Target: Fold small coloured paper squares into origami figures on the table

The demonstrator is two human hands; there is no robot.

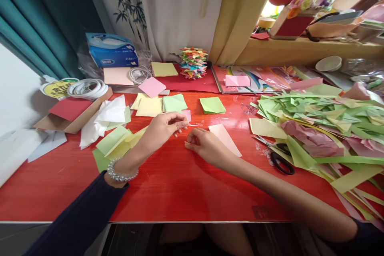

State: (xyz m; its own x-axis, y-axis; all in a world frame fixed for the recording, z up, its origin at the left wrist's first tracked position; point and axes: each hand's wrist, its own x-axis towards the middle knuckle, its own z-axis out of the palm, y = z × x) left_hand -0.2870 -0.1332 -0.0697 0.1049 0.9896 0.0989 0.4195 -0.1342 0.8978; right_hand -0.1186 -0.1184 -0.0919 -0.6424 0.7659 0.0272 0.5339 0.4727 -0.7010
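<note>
Over the middle of the red table, my left hand (163,131) is closed in a pinch. A thin whitish strip (193,125) shows at its fingertips. Just right of it, my right hand (208,146) has its fingers curled together; anything between them is hidden. A pale pink paper sheet (225,140) lies beside the right hand, partly covered by it. Green and yellow papers (112,144) are by my left wrist. Beyond the hands lie a mint green paper stack (175,103), a cream stack (149,106) and a bright green stack (213,105).
Black-handled scissors (282,162) lie to the right, by a heap of green, yellow and pink paper strips (327,112). A cardboard box (76,122) with tape rolls (88,88) stands left. At the back are a tissue pack (112,50) and a colourful folded-paper ornament (193,63).
</note>
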